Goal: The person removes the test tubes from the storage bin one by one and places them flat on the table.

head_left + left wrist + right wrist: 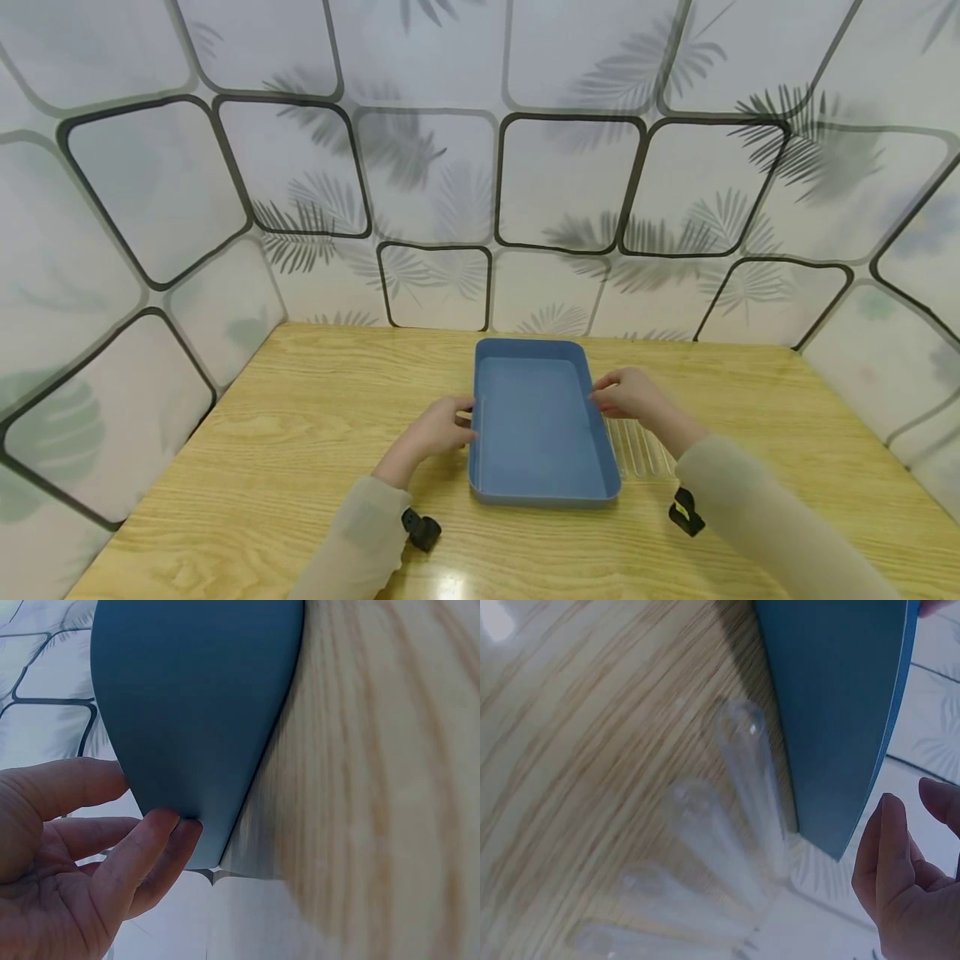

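Observation:
A shallow blue rectangular tray (536, 417) sits on the wooden table. My left hand (437, 429) is at the tray's left wall; in the left wrist view its fingertips (169, 825) touch the outer side, with the thumb at the rim. On the opposite side my right hand (626, 395) hovers at the right rim, its fingers bent and pointing at the wall. The right wrist view shows a gap between those fingers (891, 840) and the tray's edge. Several clear round-ended tubes, like test tubes (639, 450), lie side by side just right of the tray.
The light wooden table (315, 400) extends to both sides and in front of the tray. A patterned curtain-like backdrop (427, 175) with dark outlines and leaf prints encloses the back and sides. Small black wrist cameras (422, 530) sit at both sleeves.

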The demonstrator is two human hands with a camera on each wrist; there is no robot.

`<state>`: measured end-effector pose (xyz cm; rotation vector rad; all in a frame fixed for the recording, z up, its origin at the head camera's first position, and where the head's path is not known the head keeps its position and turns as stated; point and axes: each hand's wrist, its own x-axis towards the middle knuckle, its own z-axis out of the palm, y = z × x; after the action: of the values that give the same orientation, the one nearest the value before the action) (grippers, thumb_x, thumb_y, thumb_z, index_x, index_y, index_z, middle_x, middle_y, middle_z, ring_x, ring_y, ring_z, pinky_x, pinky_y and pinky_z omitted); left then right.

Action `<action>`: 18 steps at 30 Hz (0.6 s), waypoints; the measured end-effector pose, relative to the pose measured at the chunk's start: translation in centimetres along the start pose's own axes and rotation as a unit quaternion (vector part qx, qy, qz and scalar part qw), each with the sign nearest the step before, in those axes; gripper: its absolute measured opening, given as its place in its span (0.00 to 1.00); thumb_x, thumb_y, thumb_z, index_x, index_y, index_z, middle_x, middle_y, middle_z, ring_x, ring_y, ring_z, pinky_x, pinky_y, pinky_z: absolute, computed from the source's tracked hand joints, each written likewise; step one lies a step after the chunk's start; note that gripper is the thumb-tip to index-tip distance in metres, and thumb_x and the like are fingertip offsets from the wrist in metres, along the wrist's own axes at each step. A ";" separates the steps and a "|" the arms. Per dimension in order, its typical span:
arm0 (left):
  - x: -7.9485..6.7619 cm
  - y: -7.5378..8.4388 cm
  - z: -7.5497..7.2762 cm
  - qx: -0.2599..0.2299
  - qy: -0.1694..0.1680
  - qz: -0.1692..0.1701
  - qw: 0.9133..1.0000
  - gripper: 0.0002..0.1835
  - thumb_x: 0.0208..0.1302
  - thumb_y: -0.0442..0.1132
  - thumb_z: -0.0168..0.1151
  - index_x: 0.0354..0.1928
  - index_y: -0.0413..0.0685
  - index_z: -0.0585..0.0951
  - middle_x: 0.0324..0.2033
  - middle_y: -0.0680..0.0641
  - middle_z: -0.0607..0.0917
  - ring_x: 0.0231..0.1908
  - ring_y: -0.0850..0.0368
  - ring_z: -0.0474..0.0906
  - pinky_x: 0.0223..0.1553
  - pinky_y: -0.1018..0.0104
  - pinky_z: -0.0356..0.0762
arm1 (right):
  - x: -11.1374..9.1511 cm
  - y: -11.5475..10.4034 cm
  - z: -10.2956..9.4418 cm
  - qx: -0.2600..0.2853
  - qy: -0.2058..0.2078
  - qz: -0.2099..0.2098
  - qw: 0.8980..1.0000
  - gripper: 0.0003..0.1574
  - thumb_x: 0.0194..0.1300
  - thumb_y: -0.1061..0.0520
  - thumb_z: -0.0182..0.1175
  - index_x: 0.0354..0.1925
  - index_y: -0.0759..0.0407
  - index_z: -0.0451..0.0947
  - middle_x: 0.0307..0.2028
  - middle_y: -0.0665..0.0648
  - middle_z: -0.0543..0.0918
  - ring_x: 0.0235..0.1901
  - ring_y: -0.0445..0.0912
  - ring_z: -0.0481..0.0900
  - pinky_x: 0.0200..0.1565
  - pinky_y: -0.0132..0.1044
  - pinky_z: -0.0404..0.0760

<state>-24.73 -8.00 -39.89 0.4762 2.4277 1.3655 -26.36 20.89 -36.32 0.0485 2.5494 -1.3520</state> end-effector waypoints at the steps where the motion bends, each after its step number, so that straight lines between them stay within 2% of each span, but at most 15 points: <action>1: 0.0 0.0 0.0 0.000 0.000 -0.001 1.000 0.30 0.55 0.27 0.56 0.60 0.28 0.60 0.55 0.32 0.67 0.49 0.42 0.71 0.35 0.62 0.76 | 0.0 -0.2 0.3 -0.003 -0.001 -0.002 1.000 0.23 0.57 0.63 0.56 0.48 0.78 0.68 0.35 0.64 0.78 0.33 0.51 0.79 0.34 0.38 0.78; 7: 0.1 0.1 0.0 -0.001 0.000 -0.002 1.000 0.30 0.55 0.27 0.56 0.60 0.28 0.60 0.54 0.32 0.68 0.48 0.42 0.71 0.35 0.62 0.76 | 0.6 -1.1 2.0 -0.007 -0.012 -0.001 1.000 0.23 0.56 0.63 0.58 0.48 0.77 0.69 0.37 0.64 0.78 0.36 0.54 0.78 0.35 0.38 0.78; 18: 0.1 0.0 0.0 -0.002 0.002 -0.003 1.000 0.30 0.55 0.27 0.57 0.60 0.27 0.61 0.54 0.32 0.68 0.48 0.41 0.72 0.34 0.62 0.76 | 1.3 -2.5 4.9 -0.009 -0.029 -0.012 0.999 0.20 0.53 0.64 0.59 0.44 0.76 0.73 0.33 0.62 0.78 0.29 0.46 0.78 0.33 0.37 0.79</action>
<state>-24.82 -7.94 -39.96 0.4656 2.4278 1.3691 -26.96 15.34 -37.18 -0.0238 2.5209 -1.3204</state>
